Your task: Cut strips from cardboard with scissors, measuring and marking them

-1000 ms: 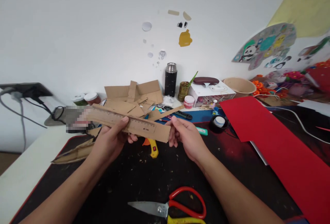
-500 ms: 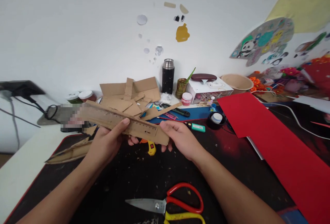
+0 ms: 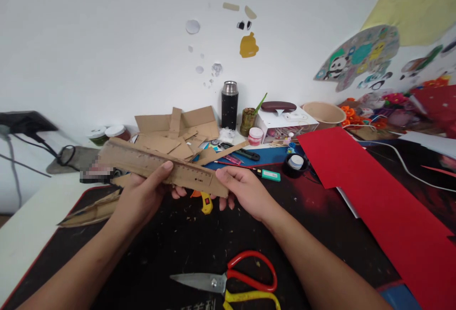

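Note:
A clear ruler (image 3: pixel 142 158) lies flat along a strip of cardboard (image 3: pixel 220 190), both raised above the black mat and sloping down to the right. My left hand (image 3: pixel 149 187) clamps the two together near their middle, thumb on top of the ruler and fingers beneath. At the strip's right end, my right hand (image 3: pixel 245 191) pinches the cardboard, its thumb close to the ruler's end. Partly hidden below them is a yellow and orange cutter (image 3: pixel 206 203) on the mat. Scissors (image 3: pixel 214 282) with one red and one yellow handle lie nearest me.
Loose cardboard pieces (image 3: pixel 164 143) are heaped against the wall, beside a black flask (image 3: pixel 230 106). Long red paper (image 3: pixel 374 205) covers the right side. A green eraser-like block (image 3: pixel 270 175) and a black round container (image 3: pixel 295 164) sit beyond my right hand.
The whole view has shifted slightly, so everything appears a little further left. Both hands keep the same hold on the ruler and cardboard.

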A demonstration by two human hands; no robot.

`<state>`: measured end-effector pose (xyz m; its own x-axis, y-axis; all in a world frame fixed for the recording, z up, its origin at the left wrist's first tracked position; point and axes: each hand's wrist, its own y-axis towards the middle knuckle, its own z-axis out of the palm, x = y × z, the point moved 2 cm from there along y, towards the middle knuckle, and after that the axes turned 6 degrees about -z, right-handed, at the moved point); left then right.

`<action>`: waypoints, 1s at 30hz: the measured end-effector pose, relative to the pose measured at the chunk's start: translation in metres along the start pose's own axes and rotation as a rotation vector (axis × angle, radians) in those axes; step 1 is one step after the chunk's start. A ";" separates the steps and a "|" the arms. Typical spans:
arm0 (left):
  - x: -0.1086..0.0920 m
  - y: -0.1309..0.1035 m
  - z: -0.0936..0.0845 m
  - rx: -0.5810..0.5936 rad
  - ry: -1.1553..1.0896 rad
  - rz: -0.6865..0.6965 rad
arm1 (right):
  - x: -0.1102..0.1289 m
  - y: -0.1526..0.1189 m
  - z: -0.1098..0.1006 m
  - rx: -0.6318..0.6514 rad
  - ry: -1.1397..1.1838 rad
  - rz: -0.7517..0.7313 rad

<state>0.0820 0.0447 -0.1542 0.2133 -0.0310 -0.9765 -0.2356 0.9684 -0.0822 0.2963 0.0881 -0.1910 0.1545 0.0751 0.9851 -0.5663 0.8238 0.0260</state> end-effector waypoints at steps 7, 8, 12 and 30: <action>-0.007 -0.002 -0.001 0.004 0.036 0.002 | -0.003 0.000 -0.001 -0.005 -0.024 -0.005; -0.006 -0.002 -0.002 0.003 0.043 0.002 | -0.004 0.001 -0.001 -0.001 -0.029 -0.010; -0.005 0.000 -0.007 0.015 0.105 0.009 | -0.007 0.002 -0.001 0.018 -0.040 -0.008; -0.004 0.000 -0.007 -0.007 0.160 -0.001 | -0.008 0.002 0.003 0.009 -0.164 -0.005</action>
<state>0.0741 0.0430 -0.1513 0.0602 -0.0711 -0.9957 -0.2421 0.9666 -0.0837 0.2916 0.0877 -0.1981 0.0239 -0.0222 0.9995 -0.5732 0.8188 0.0319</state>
